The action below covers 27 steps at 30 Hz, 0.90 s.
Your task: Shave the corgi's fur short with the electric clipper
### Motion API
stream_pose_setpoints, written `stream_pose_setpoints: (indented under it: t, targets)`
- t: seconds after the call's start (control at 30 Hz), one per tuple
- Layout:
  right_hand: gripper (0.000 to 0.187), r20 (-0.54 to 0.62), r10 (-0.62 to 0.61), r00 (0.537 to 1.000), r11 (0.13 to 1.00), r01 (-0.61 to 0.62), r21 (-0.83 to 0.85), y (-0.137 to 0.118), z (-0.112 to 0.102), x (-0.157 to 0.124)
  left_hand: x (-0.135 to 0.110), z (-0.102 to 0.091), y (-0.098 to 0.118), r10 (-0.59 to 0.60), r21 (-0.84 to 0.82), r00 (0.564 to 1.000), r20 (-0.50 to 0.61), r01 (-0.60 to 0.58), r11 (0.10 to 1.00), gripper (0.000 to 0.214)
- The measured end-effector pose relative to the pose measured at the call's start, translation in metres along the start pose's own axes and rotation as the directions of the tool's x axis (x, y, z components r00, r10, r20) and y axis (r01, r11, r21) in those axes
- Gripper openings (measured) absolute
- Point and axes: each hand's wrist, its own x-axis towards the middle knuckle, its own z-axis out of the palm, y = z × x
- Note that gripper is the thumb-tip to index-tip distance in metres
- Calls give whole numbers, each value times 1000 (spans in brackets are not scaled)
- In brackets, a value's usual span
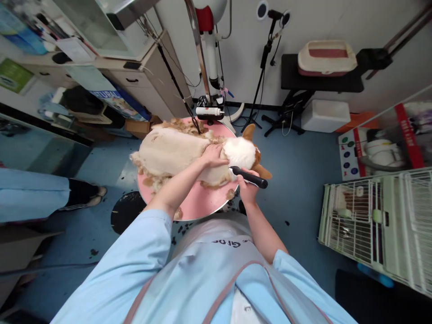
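- Fingers of the right hand (248,191) are wrapped round a black-and-white clipper (252,177), its pale head pointing left to the near side of the dog's neck; whether the blade touches the coat is too small to tell.
- Fingers of the left hand (213,155) lie unclenched and spread over the dog's neck and shoulders, pressing flat and gripping nothing.
- The dog (172,150) is stretched across the round pink table (199,204), rump to the left, white-furred head (239,152) to the right with its brown ears standing out on the far and near sides.
- Its body should feel heavy, warm and yielding, with loose skin that slides under pressure; a broad open palm over the shoulders probably steadies it better than a pinch.
- The ears look thin and delicate, so they are poor places to hold; the neck or chest would be safer.
- The clipper is likely light and rigid, best taken by its dark handle, clear of the head.
- Short coat along the back looks smooth, while loose fur (182,125) on the far side, and tufts by the near rim, could make the tabletop slippery.
- A dark strap (173,81) slants down to the dog's far side; whether it is fastened there cannot be told.
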Motion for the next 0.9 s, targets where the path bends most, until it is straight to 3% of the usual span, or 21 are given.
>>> stream_pose_setpoints:
  t: [0.2,0.3,0.47,0.57,0.73,0.9]
  targets:
    - [35,-133,-117,984,993,114,-31,9,12,-7,6,3,-7,86,59,996,32,-88,994,83]
    - [34,-94,-123,988,991,117,-63,20,19,-4,10,5,-11,103,116,994,43,-108,987,84]
    - [34,53,-27,998,998,30,-62,36,16,-7,14,8,-18,150,141,988,43,-155,978,89]
    - [33,84,-26,996,999,29,-38,33,8,-10,16,10,-20,148,150,988,36,-152,977,87]
    - [31,-44,-85,995,996,86,24,17,11,1,17,10,-19,138,134,990,14,-139,981,87]
    - [25,36,6,999,994,-2,-110,10,23,12,16,8,-19,121,132,992,15,-122,984,81]
